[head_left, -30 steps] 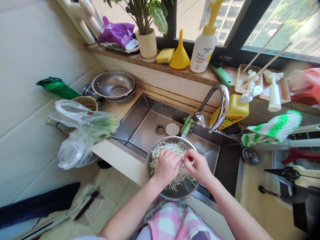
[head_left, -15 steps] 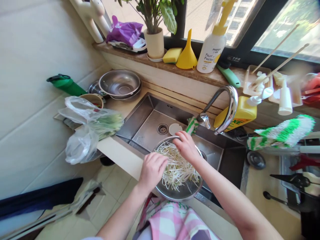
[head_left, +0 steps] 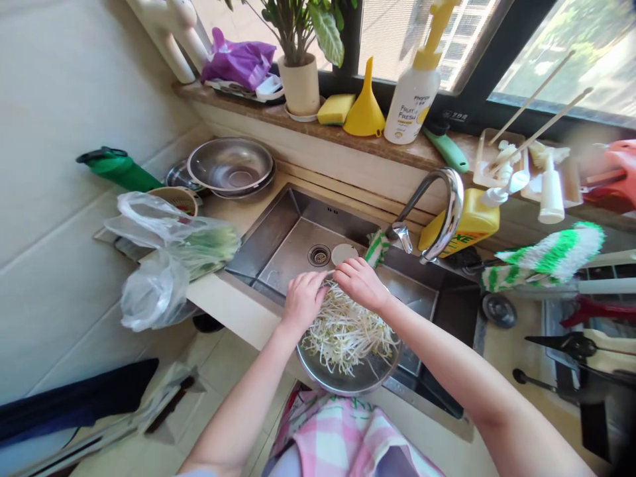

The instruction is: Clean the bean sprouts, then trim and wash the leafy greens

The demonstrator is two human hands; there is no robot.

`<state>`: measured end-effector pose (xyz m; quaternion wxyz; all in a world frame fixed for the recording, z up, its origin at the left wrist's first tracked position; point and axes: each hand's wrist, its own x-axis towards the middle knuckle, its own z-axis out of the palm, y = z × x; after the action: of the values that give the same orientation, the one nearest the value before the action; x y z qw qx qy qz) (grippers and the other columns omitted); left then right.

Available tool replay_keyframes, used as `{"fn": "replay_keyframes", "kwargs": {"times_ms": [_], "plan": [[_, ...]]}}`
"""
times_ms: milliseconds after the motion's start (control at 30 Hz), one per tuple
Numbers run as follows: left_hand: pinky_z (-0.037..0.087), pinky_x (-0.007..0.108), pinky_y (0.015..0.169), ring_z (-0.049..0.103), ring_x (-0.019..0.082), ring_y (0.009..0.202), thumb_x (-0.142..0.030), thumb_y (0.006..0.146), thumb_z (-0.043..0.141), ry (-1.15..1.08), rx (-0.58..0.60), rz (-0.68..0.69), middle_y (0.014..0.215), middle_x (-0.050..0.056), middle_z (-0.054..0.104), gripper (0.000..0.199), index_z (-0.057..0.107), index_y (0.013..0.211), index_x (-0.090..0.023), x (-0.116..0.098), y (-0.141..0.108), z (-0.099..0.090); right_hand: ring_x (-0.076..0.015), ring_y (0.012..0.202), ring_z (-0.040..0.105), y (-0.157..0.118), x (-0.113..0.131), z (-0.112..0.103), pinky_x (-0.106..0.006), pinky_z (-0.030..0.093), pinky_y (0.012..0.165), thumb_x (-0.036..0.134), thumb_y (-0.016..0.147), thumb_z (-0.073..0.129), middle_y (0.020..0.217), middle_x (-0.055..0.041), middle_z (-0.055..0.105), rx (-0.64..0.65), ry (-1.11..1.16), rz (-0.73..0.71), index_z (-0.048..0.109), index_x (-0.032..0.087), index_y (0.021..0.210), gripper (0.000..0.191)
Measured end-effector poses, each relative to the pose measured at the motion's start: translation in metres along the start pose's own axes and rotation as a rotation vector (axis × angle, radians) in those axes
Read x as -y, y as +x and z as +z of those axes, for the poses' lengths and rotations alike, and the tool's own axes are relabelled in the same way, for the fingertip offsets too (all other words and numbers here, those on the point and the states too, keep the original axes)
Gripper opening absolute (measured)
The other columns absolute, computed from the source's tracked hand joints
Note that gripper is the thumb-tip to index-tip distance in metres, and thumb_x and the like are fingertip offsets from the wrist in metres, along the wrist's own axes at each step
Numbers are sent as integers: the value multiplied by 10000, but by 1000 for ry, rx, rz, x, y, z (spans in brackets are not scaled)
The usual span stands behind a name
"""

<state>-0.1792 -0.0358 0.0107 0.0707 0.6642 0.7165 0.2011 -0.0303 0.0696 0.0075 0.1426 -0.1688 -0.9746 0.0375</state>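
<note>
A stainless steel sink [head_left: 278, 232] lies beyond the fingertips. The left hand [head_left: 303, 301] and right hand [head_left: 358, 281] nearly meet, fingers curled narrow; whether they pinch a sprout is unclear. Bean sprouts [head_left: 350, 331] fill the metal bowl [head_left: 342, 383] just below them.

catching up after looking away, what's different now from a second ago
The left hand and right hand moved from over the middle of the sprouts toward the bowl's far side; what they pinch is unclear. Bowl and faucet stayed put.
</note>
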Motion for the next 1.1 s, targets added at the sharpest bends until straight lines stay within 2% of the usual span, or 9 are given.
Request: {"fn": "replay_keyframes", "kwargs": {"times_ms": [267,367,433,500,600,700,800,900,1100], "plan": [[353,322,765,548,172,838,-286,857,463,-114,75,212,830,36,660,202,647,864,-203,-37,11,-10,-155,799,527,-34,22,-47,-289,392,756,151,794,475,789,-40,626,-352,254,304,584,174,752,119],[350,355,802,553,184,852,-290,849,476,-129,168,324,847,37,665,198,648,911,-214,-50,10,-10,-153,804,562,-81,15,-46,-279,428,756,194,820,473,845,-51,639,-446,338,641,607,189,867,142],[357,367,819,558,193,883,-292,848,475,-163,214,359,910,43,667,231,628,1007,-225,-50,7,-10,-162,746,579,-125,9,-37,-284,446,694,227,819,460,853,-59,650,-345,322,922,621,201,911,187],[368,373,856,550,200,956,-298,856,454,-217,178,283,1009,55,649,287,586,1101,-234,-40,-1,-10,-193,733,593,-169,7,-25,-304,451,656,249,769,504,879,-78,659,-119,305,1103,620,206,1006,267],[350,395,953,501,217,1090,-333,845,454,-294,22,-55,1166,83,573,371,517,1198,-237,-10,-25,-1,-213,756,602,-207,16,-11,-327,464,684,334,771,503,893,-89,658,-45,470,1227,631,187,969,278],[351,420,985,476,249,1150,-406,798,512,-449,-11,-511,1242,130,517,479,486,1225,-189,18,-56,20,-200,757,616,-201,36,-5,-312,497,646,455,802,452,881,-73,652,-149,898,1343,606,185,990,364],[356,380,999,466,214,1177,-467,851,388,-760,-69,-793,1259,121,518,463,497,1195,-177,21,-71,39,-177,731,621,-175,51,-3,-294,512,566,491,802,444,971,-45,638,-158,1294,1371,488,248,1201,469],[352,355,1008,472,195,1171,-493,864,338,-920,-153,-830,1253,107,528,472,510,1172,-179,5,-65,42,-185,785,616,-160,57,-5,-316,518,626,458,800,460,993,-38,639,-244,1276,1318,466,258,1246,489],[304,331,1043,449,187,1190,-498,835,410,-830,-244,-639,1244,83,538,454,539,1145,-193,-8,-39,44,-215,1050,541,-172,54,-6,-340,458,862,417,816,441,1147,-54,590,-501,1007,1256,466,218,1254,482]]}}
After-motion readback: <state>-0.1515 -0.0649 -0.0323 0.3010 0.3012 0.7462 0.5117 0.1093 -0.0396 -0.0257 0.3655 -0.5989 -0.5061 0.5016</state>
